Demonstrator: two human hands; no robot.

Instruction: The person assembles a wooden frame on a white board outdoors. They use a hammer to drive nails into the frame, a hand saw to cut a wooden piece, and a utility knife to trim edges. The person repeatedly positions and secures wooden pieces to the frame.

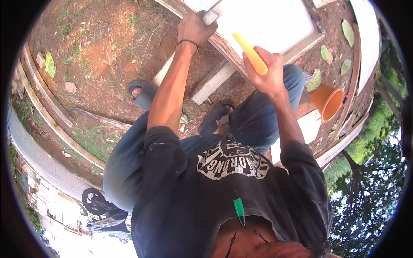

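My left hand (197, 31), with a dark braided cord at the wrist, is closed at the left edge of a white panel (262, 23). It grips a grey, flat-ended metal tool (211, 17) with a thin blade running up out of view; its exact kind is unclear. My right hand (266, 71) is wrapped round a yellow tapered stick-like thing (250, 53), whose narrow end points up and left over the panel. Wooden strips (304, 47) border the panel, which is glaringly bright.
Under the panel a wooden beam (213, 81) juts toward my sandalled feet. An orange pot (327, 102) lies tilted at the right, with large leaves near it. Long boards (47, 94) run along the bare soil at the left. A motorcycle (103, 210) stands at lower left.
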